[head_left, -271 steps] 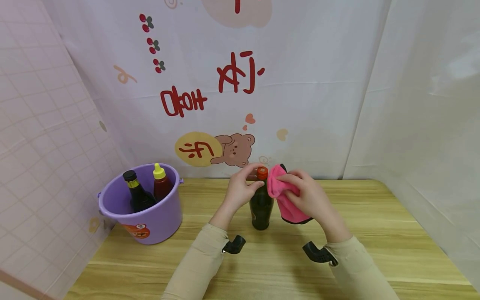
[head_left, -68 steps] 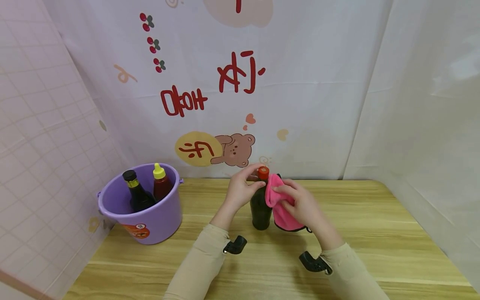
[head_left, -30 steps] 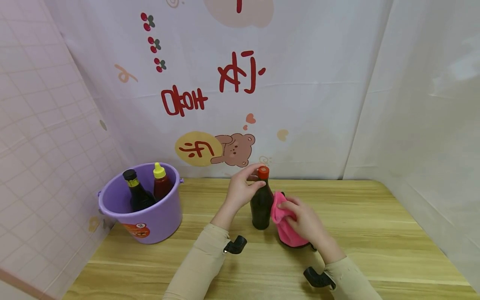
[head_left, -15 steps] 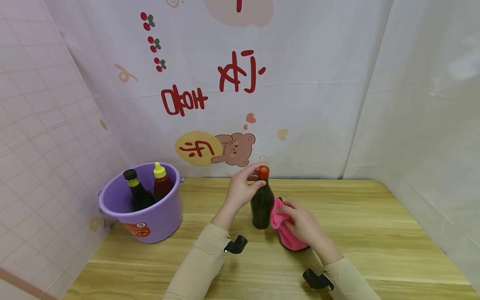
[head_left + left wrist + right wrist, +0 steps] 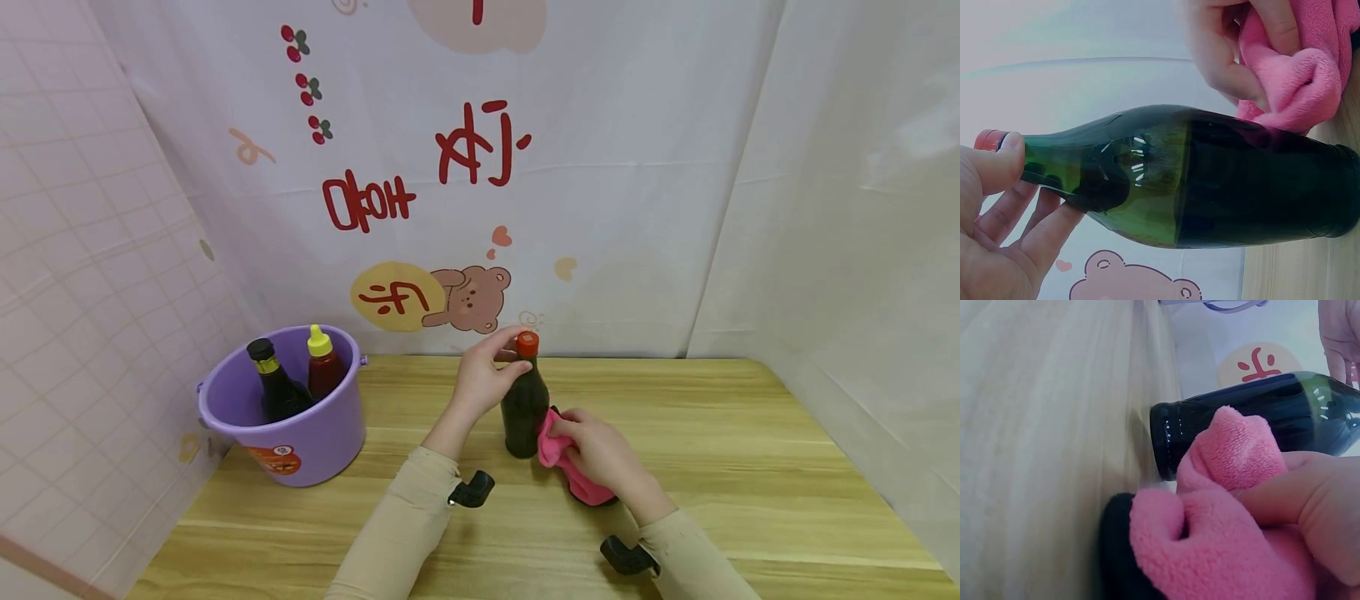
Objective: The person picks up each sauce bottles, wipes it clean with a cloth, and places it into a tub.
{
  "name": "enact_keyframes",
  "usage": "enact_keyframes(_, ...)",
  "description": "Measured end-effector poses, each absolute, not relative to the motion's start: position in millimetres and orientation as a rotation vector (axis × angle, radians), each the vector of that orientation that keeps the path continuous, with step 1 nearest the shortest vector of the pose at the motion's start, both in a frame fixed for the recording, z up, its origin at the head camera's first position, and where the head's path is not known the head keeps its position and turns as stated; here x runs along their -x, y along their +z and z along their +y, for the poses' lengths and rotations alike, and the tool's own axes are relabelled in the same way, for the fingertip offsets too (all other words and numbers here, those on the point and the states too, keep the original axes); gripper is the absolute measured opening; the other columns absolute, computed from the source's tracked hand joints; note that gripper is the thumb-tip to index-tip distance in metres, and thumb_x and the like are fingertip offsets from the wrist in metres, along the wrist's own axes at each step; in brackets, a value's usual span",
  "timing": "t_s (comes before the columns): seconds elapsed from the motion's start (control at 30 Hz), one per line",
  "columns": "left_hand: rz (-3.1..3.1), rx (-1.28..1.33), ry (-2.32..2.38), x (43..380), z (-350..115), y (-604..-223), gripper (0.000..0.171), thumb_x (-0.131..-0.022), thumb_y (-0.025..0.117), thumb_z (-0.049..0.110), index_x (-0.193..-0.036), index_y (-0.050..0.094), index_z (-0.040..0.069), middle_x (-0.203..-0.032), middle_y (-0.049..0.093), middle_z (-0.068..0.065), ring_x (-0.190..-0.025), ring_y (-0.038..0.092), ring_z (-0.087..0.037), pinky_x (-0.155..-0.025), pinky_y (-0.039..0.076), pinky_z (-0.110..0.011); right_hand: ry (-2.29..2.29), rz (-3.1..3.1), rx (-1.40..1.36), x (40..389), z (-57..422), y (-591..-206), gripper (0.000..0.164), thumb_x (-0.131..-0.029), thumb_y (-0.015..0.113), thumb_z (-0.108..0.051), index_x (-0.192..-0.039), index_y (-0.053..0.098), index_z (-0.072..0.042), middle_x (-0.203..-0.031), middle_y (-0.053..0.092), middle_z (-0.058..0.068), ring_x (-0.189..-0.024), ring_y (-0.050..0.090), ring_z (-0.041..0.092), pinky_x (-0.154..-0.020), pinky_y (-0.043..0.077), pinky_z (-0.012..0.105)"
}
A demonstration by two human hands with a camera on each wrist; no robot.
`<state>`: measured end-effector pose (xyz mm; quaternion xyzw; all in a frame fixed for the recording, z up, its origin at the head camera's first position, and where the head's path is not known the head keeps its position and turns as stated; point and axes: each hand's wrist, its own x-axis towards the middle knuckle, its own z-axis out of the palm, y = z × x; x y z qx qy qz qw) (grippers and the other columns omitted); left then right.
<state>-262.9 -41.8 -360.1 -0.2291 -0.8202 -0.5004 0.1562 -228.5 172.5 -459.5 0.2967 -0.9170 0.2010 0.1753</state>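
A dark green glass bottle (image 5: 523, 417) with a red cap (image 5: 527, 343) stands upright on the wooden table. My left hand (image 5: 483, 372) grips its neck just under the cap, thumb on the near side. In the left wrist view, dark liquid fills the lower part of the bottle (image 5: 1210, 181). My right hand (image 5: 603, 454) pinches a bunched pink cloth (image 5: 555, 446) with dark edging. The cloth's folded front lies against the bottle's lower right side, and the rest hangs down toward the table. Seen from the right wrist, the cloth (image 5: 1229, 462) overlaps the bottle near its base.
At the left stands a purple bucket (image 5: 330, 442). Inside it are a dark bottle with a black cap (image 5: 281, 387) and a red squeeze bottle with a yellow tip (image 5: 324, 371). A printed white curtain (image 5: 622, 233) hangs behind the table (image 5: 735, 475).
My right hand and the cloth have slid down the bottle's right side, from near the cap to near the base. The left hand keeps its hold on the neck.
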Motion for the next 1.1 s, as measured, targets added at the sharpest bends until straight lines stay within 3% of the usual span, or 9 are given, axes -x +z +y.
enact_keyframes(0.4, -2.34, 0.663, -1.424, 264.5, -41.7, -362.3, 0.048, -0.087, 0.076, 0.008, -0.132, 0.063, 0.021, -0.11, 0.07, -0.004, -0.095, 0.07, -0.022, -0.074, 0.057, -0.028, 0.389, -2.651, -0.872, 228.1, 166.7, -457.1, 0.032, -0.072, 0.079, 0.003, -0.093, 0.072, -0.02, -0.101, 0.064, 0.006, -0.075, 0.064, 0.025, -0.06, 0.053, 0.037)
enact_keyframes(0.63, -2.334, 0.666, -1.422, 264.3, -42.5, -362.0, 0.048, -0.087, 0.076, 0.007, -0.131, 0.063, 0.02, -0.109, 0.07, -0.004, -0.094, 0.07, -0.023, -0.074, 0.058, -0.029, 0.491, -2.634, -0.907, 227.8, 178.8, -456.0, 0.034, -0.074, 0.085, -0.005, -0.102, 0.073, -0.019, -0.105, 0.064, 0.007, -0.082, 0.066, 0.024, -0.065, 0.055, 0.037)
enact_keyframes(0.93, -2.322, 0.682, -1.425, 264.5, -42.8, -361.3, 0.048, -0.087, 0.076, 0.006, -0.131, 0.063, 0.02, -0.109, 0.07, -0.005, -0.094, 0.07, -0.024, -0.075, 0.058, -0.032, 0.655, -2.516, -0.9, 225.5, 199.3, -421.3, 0.04, -0.077, 0.076, 0.009, -0.112, 0.07, -0.011, -0.112, 0.063, 0.015, -0.094, 0.066, 0.032, -0.076, 0.056, 0.047)
enact_keyframes(1.1, -2.329, 0.684, -1.416, 264.7, -42.8, -361.8, 0.047, -0.087, 0.076, 0.007, -0.131, 0.063, 0.019, -0.109, 0.07, -0.005, -0.094, 0.07, -0.024, -0.075, 0.058, -0.032, 0.738, -2.405, -0.89, 229.0, 203.1, -399.5, 0.044, -0.077, 0.077, 0.01, -0.115, 0.07, -0.01, -0.114, 0.062, 0.019, -0.097, 0.064, 0.037, -0.078, 0.055, 0.052)
